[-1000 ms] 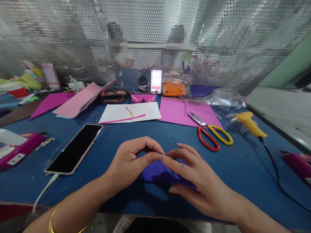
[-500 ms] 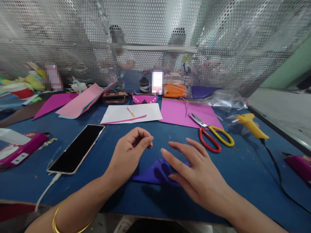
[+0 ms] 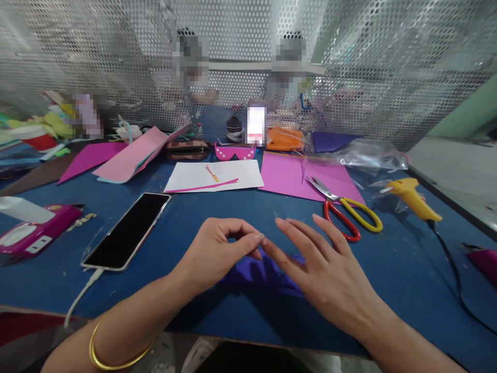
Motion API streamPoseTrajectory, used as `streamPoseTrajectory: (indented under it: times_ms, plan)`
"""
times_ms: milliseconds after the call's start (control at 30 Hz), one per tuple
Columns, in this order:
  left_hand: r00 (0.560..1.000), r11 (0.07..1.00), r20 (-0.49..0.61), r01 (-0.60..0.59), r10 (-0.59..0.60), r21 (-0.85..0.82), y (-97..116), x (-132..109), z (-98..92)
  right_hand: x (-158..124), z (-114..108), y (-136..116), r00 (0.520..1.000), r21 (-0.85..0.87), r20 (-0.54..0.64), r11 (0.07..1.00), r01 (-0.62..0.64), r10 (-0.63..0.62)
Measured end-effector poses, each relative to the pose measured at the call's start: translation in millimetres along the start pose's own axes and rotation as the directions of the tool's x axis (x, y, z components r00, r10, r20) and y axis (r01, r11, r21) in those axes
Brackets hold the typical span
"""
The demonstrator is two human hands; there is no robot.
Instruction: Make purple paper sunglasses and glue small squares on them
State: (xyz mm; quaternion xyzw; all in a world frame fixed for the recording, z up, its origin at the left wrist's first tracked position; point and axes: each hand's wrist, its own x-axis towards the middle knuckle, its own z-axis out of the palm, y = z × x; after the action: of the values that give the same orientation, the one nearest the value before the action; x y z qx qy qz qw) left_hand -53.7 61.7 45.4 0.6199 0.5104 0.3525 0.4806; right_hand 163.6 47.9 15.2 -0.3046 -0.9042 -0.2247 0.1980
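My left hand (image 3: 223, 251) is closed in a pinch, thumb against fingertips. Anything between them is too small or hidden to make out. The index fingertip of my right hand (image 3: 324, 269) touches or nearly touches that pinch, while its other fingers are spread with nothing visible in them. Beneath both hands a purple-blue sheet of craft material (image 3: 252, 274) lies on the blue table (image 3: 186, 305), partly covered by my fingers. Scissors (image 3: 351, 220) with one red and one yellow handle lie just beyond my right hand, their blades on a pink-purple sheet (image 3: 283, 178).
A charging phone (image 3: 126, 233) lies left, near a magenta tool (image 3: 42, 228). A yellow glue gun (image 3: 413, 199) with a black cord is on the right. Behind are a white sheet (image 3: 190, 176), pink glasses (image 3: 235, 152) and a perforated metal screen (image 3: 240, 31), with people beyond it.
My left hand's pinch has moved right and slightly down, meeting my right index fingertip. My right hand has shifted a little right. The view has tilted slightly.
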Motion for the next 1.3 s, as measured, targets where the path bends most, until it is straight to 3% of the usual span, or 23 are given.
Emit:
streamPoseTrajectory:
  times_ms: [333, 567, 833, 967, 1167, 1300]
  plan:
    - [0.998, 0.997, 0.049, 0.038, -0.035, -0.063, 0.7, -1.1, -2.4, 1.4, -4.2, 0.0, 1.000, -0.004, 0.010, 1.000, 0.015, -0.015]
    - [0.986, 0.980, 0.098, 0.148, -0.136, -0.134, 0.0, -1.1, -4.3, -0.7, -4.4, -0.5, 0.998, 0.022, 0.011, 0.998, 0.054, -0.055]
    - [0.980, 0.966, 0.169, 0.145, -0.109, -0.213, -2.3, 1.1, -5.7, -1.6, -6.1, 3.0, 1.000, -0.013, 0.004, 1.000, 0.028, -0.028]
    - [0.985, 0.965, 0.154, 0.115, -0.080, -0.235, -1.8, 0.6, -3.7, 0.0, -4.6, 2.0, 1.000, -0.034, 0.006, 0.999, 0.025, -0.025]
    - [0.986, 0.979, 0.068, 0.160, -0.152, -0.124, 0.8, 0.6, 0.4, -1.6, -3.9, -1.7, 0.998, -0.022, -0.010, 0.998, 0.054, -0.055]
    - [0.985, 0.977, 0.080, 0.161, -0.151, -0.142, -0.9, 2.5, 0.6, -2.8, -1.9, -1.6, 0.998, -0.001, 0.007, 0.998, 0.059, -0.059]
